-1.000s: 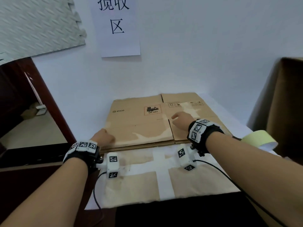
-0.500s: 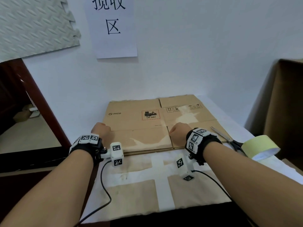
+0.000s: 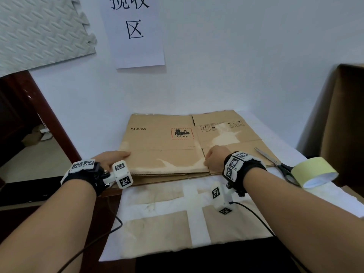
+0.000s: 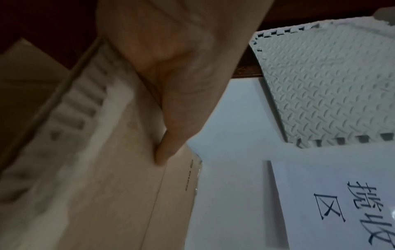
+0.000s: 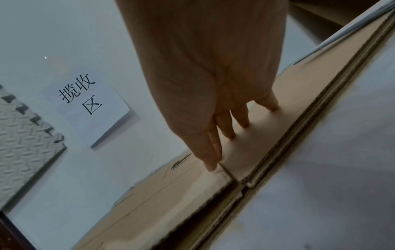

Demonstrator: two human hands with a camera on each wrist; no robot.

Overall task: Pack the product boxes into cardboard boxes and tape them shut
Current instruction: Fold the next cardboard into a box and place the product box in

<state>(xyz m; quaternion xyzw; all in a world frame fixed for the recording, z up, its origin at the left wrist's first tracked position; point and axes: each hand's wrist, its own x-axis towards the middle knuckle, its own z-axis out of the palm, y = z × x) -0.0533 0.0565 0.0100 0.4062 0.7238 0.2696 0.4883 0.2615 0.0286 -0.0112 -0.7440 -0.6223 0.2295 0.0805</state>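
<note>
None of the packing can be seen as done: the flattened brown corrugated cardboard box point(image 3: 177, 148) lies unfolded on the white-covered bench point(image 3: 291, 196), near the wall, on top of at least 1 more flat sheet whose edges show in the right wrist view. No product boxes are visible in any view, and no tape has been laid on this box. Erecting the box, filling it and taping it shut are judged to be left, so the task is taken to be at its very start.

The left hand point(image 3: 110, 157) is placed at the box's near left edge, its thumb laid flat on the top face; whether the other fingers are curled under the edge cannot be told. The right hand point(image 3: 214, 156) is set at the slot between 2 near flaps, its straight fingers point(image 5: 226, 126) pressed on the cardboard, nothing being pinched.

A roll of pale yellow tape point(image 3: 315, 171) and a pair of dark-handled scissors point(image 3: 275, 164) lie just beside each other at the box's right corner, untouched.

Printed on the box are "PICO" point(image 3: 138, 129) with a round logo, a red-hatched battery label reading "UN 3481" point(image 3: 182, 133), and small handling symbols too small to read. The white paper sign point(image 3: 136, 30) on the wall bears "揽收区" in black.
</note>
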